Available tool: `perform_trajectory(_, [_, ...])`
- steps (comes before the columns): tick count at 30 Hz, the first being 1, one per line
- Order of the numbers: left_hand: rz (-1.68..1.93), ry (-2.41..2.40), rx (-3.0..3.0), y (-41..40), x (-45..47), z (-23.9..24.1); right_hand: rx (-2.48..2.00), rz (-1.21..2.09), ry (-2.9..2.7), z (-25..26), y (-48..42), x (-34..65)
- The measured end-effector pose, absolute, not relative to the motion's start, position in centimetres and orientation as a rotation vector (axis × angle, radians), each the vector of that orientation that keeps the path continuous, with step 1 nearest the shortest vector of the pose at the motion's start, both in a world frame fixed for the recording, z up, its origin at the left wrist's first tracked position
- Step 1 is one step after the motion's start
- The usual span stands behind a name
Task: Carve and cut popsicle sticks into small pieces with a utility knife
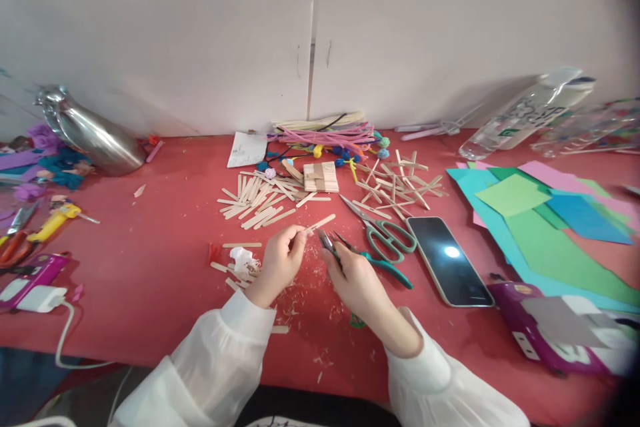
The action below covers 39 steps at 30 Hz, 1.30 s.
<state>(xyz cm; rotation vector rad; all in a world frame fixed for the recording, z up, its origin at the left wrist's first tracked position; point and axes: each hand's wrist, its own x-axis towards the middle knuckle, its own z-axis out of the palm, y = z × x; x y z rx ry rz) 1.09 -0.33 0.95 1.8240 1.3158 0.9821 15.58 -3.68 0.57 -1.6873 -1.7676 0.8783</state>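
Observation:
My left hand (281, 260) pinches a thin wooden craft stick (323, 221), which points up and to the right over the table. Close beside it, my right hand (357, 279) is closed around a small metal-headed tool (327, 242); its exact kind is mostly hidden by my fingers. The tool's tip is near the stick's lower part, and I cannot tell whether they touch. A teal handle (393, 272) lies just past my right hand. Pale wood shavings (295, 303) are scattered on the red table (175, 267) under both hands.
Beyond my hands lie loose craft sticks (257, 199), a bundled stack (327, 177) and split sticks (400, 183). Scissors (383, 233), a phone (450, 260) and coloured paper (560, 240) are right. A steel jug (95, 133) and yellow glue gun (55, 221) are left.

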Motion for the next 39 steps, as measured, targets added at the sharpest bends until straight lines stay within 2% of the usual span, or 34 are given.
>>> perform_trajectory(11, [0.932, 1.378, 1.935, -0.2, 1.0, 0.4, -1.612, 1.127, -1.592, 0.2, -3.5, 15.9])
perform_trajectory(19, [1.084, 1.321, 2.068, 0.1, 1.3, -0.4, -1.361, 1.744, -1.183, 1.3, -2.9, 16.6])
perform_trajectory(28, [0.761, 1.601, 2.242, 0.8, 2.4, 0.6, -1.485, 1.386, -1.332, 0.5, -2.4, 16.7])
perform_trajectory(35, [0.840, 1.466, 1.870, 1.7, 3.4, 1.2, -1.552, 1.340, -1.487, 0.7, -1.7, 19.8])
perform_trajectory(39, [0.973, 1.425, 1.676, 2.6, 2.0, 0.7, -1.690, 1.142, -1.452, 1.5, -1.4, 24.3])
